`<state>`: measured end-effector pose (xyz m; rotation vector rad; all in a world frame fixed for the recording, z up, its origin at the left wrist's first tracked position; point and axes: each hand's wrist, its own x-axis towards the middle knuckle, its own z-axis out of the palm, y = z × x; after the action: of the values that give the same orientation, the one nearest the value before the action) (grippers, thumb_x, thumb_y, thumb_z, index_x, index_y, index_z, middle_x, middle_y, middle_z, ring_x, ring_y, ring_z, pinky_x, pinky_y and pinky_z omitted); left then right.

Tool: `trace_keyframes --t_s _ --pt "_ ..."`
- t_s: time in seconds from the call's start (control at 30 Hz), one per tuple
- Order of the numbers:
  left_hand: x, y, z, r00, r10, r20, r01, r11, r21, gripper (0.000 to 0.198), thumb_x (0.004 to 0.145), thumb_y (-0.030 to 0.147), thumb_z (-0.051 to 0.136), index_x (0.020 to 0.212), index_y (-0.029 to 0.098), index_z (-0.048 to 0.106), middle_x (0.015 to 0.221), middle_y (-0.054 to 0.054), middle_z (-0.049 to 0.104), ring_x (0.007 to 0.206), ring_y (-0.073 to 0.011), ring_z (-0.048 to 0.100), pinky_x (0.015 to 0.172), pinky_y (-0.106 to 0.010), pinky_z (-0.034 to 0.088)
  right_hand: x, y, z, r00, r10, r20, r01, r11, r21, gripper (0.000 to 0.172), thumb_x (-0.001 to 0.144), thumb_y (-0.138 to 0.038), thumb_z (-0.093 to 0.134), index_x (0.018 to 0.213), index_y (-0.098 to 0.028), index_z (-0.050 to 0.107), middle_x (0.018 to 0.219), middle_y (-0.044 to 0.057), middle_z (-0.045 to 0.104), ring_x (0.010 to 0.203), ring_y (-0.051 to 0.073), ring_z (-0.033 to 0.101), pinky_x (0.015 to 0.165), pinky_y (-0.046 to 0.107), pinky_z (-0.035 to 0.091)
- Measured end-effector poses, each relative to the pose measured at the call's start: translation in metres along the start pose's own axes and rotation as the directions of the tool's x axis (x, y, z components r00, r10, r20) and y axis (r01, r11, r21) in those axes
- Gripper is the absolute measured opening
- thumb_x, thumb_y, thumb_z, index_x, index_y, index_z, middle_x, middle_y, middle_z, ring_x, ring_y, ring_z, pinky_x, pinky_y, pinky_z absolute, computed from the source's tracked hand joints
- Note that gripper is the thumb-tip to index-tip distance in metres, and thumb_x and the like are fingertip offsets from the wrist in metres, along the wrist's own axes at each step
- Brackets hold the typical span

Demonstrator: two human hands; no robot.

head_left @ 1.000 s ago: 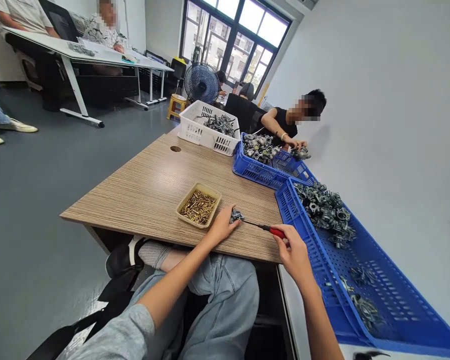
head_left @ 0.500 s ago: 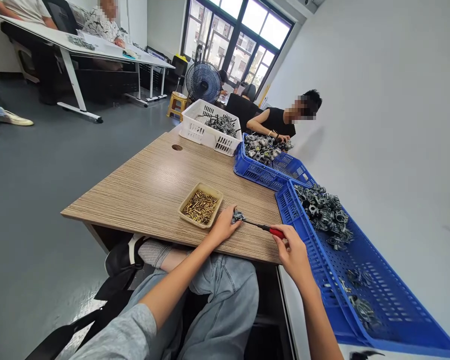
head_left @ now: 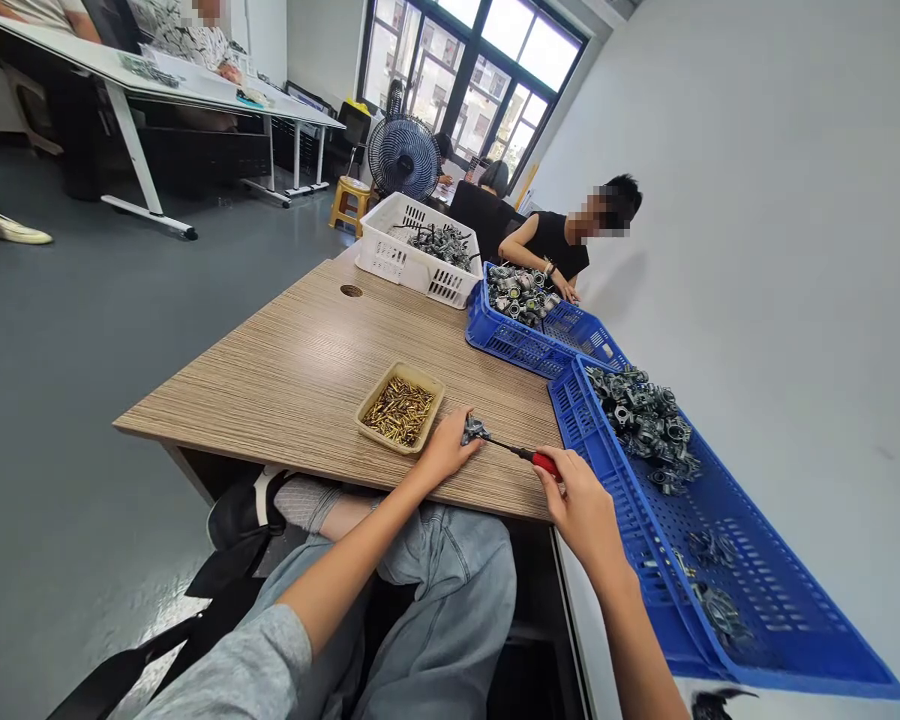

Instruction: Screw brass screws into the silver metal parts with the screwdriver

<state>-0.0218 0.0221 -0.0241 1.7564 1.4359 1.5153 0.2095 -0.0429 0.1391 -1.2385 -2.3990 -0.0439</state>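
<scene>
My left hand [head_left: 448,446] grips a small grey metal part [head_left: 475,430] at the near side of the wooden table [head_left: 285,365]. In my right hand [head_left: 579,497] is a screwdriver [head_left: 546,463] with a red and black handle. Its dark shaft points left, and the tip meets the metal part, though the exact contact spot is too small to make out. Just beyond my left hand sits a cream plastic tub [head_left: 360,422] full of brass-coloured screws [head_left: 399,410].
Along the right stands a blue crate [head_left: 795,560] with metal parts heaped at its far end. Behind it are another blue crate [head_left: 510,350] of parts and a white basket [head_left: 397,265]. A person [head_left: 551,240] reaches toward the farther blue crate. A fan [head_left: 403,160] stands beyond.
My right hand has shifted slightly left and its grip on the screwdriver handle has turned. The co-worker's hand has moved a little at the far crate. The view has shifted slightly.
</scene>
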Motion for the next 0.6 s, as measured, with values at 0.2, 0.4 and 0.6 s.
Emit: trace_keyframes --t_s 0.2,0.4,0.6 --pt "0.0 0.0 0.0 1.0 0.009 -0.01 -0.009 1.0 0.0 0.061 0.09 0.029 0.075 0.147 0.018 0.054 0.14 -0.017 0.066 0.133 -0.033 0.063 0.118 -0.053 0.049 0.002 -0.005 0.006 0.995 0.097 0.008 -0.097 0.995 -0.028 0.032 0.109 -0.049 0.047 0.129 -0.028 0.062 0.118 0.01 0.079 0.1 0.03 0.078 0.078 0.037 0.056" --pt "0.0 0.001 0.0 1.0 0.008 -0.001 -0.008 1.0 0.008 0.062 0.09 0.032 0.077 0.146 0.017 0.055 0.138 -0.017 0.066 0.132 -0.0336 0.064 0.117 -0.052 0.05 0.007 -0.006 0.004 0.975 0.219 0.047 -0.22 0.976 0.003 0.03 0.107 -0.054 0.048 0.121 -0.029 0.058 0.094 0.006 0.079 0.081 0.029 0.076 0.067 0.033 0.046" --pt "0.001 -0.001 -0.001 1.0 0.01 0.002 -0.01 1.0 0.008 0.059 0.09 0.03 0.076 0.144 0.017 0.055 0.137 -0.016 0.067 0.13 -0.0328 0.064 0.116 -0.051 0.05 0.007 -0.005 -0.006 0.966 0.204 0.16 -0.222 0.97 0.102 0.026 0.104 -0.048 0.052 0.121 -0.029 0.049 0.086 0.002 0.073 0.073 0.026 0.071 0.066 0.033 0.045"
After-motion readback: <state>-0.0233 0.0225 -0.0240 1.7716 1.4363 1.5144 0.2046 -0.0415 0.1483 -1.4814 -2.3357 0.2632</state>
